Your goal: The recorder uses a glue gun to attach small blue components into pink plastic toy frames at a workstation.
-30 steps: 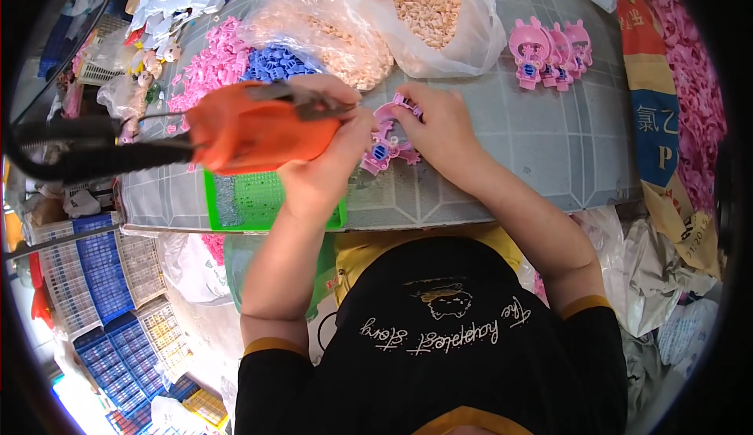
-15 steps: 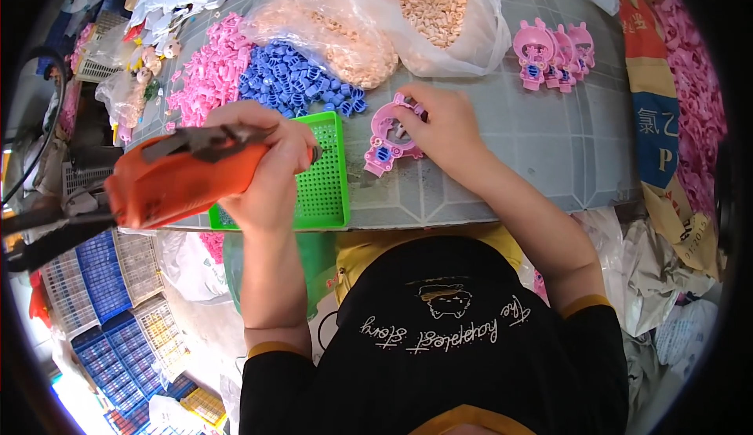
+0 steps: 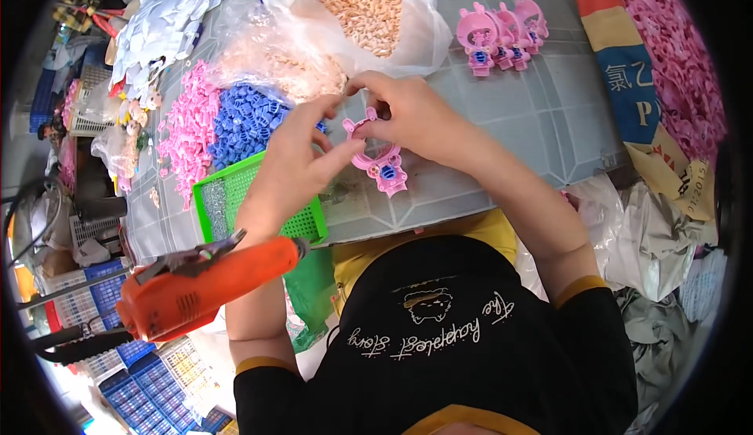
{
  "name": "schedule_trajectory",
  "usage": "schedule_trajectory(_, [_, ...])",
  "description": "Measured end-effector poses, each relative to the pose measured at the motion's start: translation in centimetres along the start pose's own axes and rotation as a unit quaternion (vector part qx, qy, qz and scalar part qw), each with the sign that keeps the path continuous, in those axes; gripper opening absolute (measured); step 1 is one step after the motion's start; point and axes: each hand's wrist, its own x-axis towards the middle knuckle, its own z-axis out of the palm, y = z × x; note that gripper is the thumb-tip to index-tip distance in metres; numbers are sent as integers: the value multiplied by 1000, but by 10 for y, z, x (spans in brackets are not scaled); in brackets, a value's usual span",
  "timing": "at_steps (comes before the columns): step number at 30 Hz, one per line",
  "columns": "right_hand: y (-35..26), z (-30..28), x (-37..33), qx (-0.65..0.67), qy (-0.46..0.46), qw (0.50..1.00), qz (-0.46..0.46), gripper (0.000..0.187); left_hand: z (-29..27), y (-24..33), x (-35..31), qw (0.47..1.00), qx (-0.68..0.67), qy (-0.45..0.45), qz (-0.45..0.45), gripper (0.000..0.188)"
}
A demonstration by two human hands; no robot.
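Observation:
Both my hands meet over a pink plastic toy (image 3: pixel 375 156) with a small blue part, held just above the grey tabletop (image 3: pixel 502 113). My left hand (image 3: pixel 294 156) pinches its left side with thumb and fingers. My right hand (image 3: pixel 412 117) grips its upper right part. An orange power screwdriver (image 3: pixel 200 286) hangs free at the lower left, below the table edge, with no hand on it.
A green mesh tray (image 3: pixel 227 200) lies under my left wrist. Behind it sit heaps of blue parts (image 3: pixel 247 117) and pink parts (image 3: pixel 188 133), bags of tan pieces (image 3: pixel 365 11), and several finished pink toys (image 3: pixel 502 31). A sack of pink parts (image 3: pixel 667 66) stands right.
My left hand let go of the orange screwdriver, which swung down to the lower left, and came back up to the pink toy held by my right hand.

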Motion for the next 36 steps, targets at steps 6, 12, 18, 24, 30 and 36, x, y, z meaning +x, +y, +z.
schedule_trajectory(6, [-10, -29, -11, 15, -27, 999, 44, 45, 26, 6, 18, 979, -187, -47, -62, 33])
schedule_trajectory(12, [-5, -35, -52, 353, 65, 923, 139, 50, 32, 5, 26, 954, -281, 24, -105, 26])
schedule_trajectory(18, [-1, -17, -76, 460, 76, 865, 184, 47, 40, 15, 31, 935, -337, 30, -106, 27])
schedule_trajectory(24, [3, -40, -77, 511, 170, 805, 247, 38, 20, -8, 32, 997, -51, 64, -15, 21])
schedule_trajectory(30, [4, -44, -82, 539, 157, 798, 219, 45, 25, -16, 26, 993, 110, -36, 14, 19])
schedule_trajectory(36, [0, -37, -82, 570, 136, 784, 206, 47, 38, -26, 28, 981, 187, -52, 23, 23])
